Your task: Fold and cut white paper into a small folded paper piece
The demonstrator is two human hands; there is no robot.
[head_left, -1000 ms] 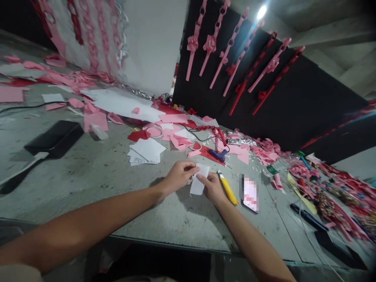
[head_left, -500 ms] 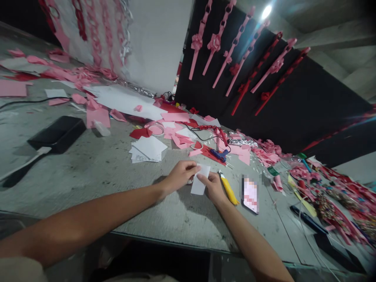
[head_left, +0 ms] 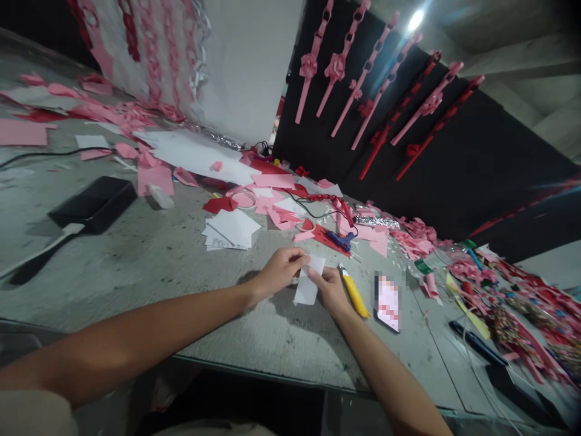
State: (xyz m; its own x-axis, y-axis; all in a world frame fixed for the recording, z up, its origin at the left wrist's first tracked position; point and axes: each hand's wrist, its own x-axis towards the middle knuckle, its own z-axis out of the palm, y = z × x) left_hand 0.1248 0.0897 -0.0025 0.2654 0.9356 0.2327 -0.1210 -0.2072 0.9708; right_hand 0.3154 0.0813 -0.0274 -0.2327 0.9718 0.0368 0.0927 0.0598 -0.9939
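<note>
Head view, hands (head_left: 278, 270) pinching, narrow white paper (head_left: 307, 292)

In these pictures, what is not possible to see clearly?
All in the head view:
Right hand: fingertips hidden behind the white paper.
Phone: screen blurred by pixelation.
Paper stack: its marks too small to read.
White cable: far end cut off by the left edge.

Grey table (head_left: 181, 272), stained and scuffed; a seam (head_left: 438, 344) runs to its near edge, toward the right corner. White wall (head_left: 254, 66) beyond the far edge, dark wall (head_left: 31, 21) past the far left corner, black panel (head_left: 458, 169) behind the far edge's right half. Bright lamp (head_left: 416, 19) flares over the panel's top. Pale, beamed ceiling (head_left: 521, 36).
</note>
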